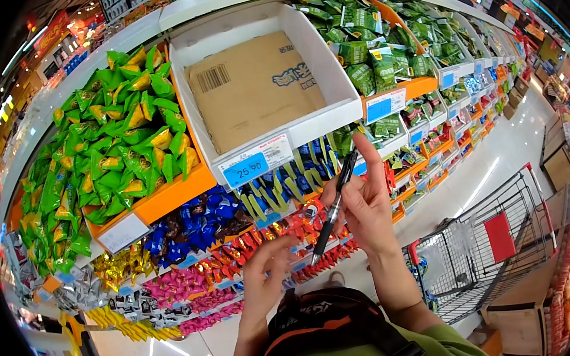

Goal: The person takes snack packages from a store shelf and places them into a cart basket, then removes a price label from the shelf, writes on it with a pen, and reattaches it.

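Note:
A black pen [334, 209] slants through my right hand [368, 214], held between thumb and fingers while the index finger points up. My left hand [266, 270] hovers lower left of the pen, its fingers loosely bent and apart, with nothing seen in it. Just beyond both hands is a white bin [324, 116] with a flat brown cardboard piece [250, 106] inside. On the bin's front edge hangs a blue price tag [248, 170] reading 25.90. Below it, blue-and-yellow packets [292, 181] fill a lower shelf.
Green-and-yellow snack packets [112, 133] are heaped in an orange-edged bin at left. Dark green packets [357, 34] fill the bin at right. A wire shopping cart [484, 248] stands on the aisle floor at right, near stacked boxes [517, 313]. A dark bag [320, 325] hangs across my body.

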`<state>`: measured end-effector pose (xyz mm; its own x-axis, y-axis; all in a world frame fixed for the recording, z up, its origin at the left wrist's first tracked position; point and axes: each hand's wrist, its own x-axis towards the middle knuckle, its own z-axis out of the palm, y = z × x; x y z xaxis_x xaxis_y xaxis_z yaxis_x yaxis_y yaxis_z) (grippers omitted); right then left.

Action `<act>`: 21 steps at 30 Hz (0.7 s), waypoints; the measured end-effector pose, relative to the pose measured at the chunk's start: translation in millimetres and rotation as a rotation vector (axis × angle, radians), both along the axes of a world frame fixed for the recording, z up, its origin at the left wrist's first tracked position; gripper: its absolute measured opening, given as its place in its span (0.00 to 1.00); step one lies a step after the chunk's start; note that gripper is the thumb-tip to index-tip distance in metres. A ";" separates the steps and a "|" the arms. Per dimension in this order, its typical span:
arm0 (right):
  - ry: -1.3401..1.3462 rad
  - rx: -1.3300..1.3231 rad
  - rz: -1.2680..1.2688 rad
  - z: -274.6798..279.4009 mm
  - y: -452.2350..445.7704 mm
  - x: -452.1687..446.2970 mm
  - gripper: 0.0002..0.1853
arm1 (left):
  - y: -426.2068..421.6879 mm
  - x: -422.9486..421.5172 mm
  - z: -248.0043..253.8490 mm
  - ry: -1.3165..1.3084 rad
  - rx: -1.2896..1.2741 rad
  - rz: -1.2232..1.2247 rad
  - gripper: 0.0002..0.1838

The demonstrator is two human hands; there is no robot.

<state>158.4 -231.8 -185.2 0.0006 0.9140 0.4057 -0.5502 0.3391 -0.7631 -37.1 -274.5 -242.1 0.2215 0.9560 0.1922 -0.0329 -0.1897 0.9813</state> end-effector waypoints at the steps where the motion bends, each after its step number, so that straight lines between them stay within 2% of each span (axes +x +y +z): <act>1: 0.008 0.004 -0.013 1.4 1.5 -0.5 0.37 | 1.2 -0.4 0.9 -0.004 0.019 0.029 0.13; 5: -0.047 -0.040 0.000 7.2 1.6 -1.1 0.34 | 5.6 -4.3 15.2 -0.024 0.058 0.191 0.11; 6: -0.074 -0.040 -0.018 6.9 2.3 -1.5 0.30 | 5.7 -5.0 20.8 0.061 0.106 0.311 0.09; 9: -0.160 -0.017 -0.040 2.6 5.7 -2.7 0.28 | 17.8 -3.9 43.9 0.399 0.697 0.595 0.11; 10: -0.159 -0.014 -0.016 6.7 3.4 -3.5 0.27 | 18.0 -8.1 45.5 0.465 0.719 0.632 0.14; 13: -0.213 0.056 -0.017 9.1 0.2 -6.9 0.26 | 25.6 -8.5 69.0 0.785 0.895 0.778 0.17; 15: -0.243 0.080 -0.075 14.9 0.3 -14.6 0.31 | 32.8 -9.1 73.2 0.937 0.855 0.784 0.25; 18: -0.275 0.182 -0.083 17.4 5.8 -15.3 0.32 | 46.2 -5.9 80.0 0.973 0.829 0.794 0.28; 21: -0.234 0.097 -0.090 25.8 10.1 -15.8 0.30 | 56.3 -6.8 81.4 1.006 0.837 0.796 0.28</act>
<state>142.6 -221.7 -159.5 -0.0237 0.8714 0.4899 -0.3271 0.4563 -0.8275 -44.0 -218.2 -160.8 0.0836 0.5832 0.8080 0.9341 -0.3283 0.1403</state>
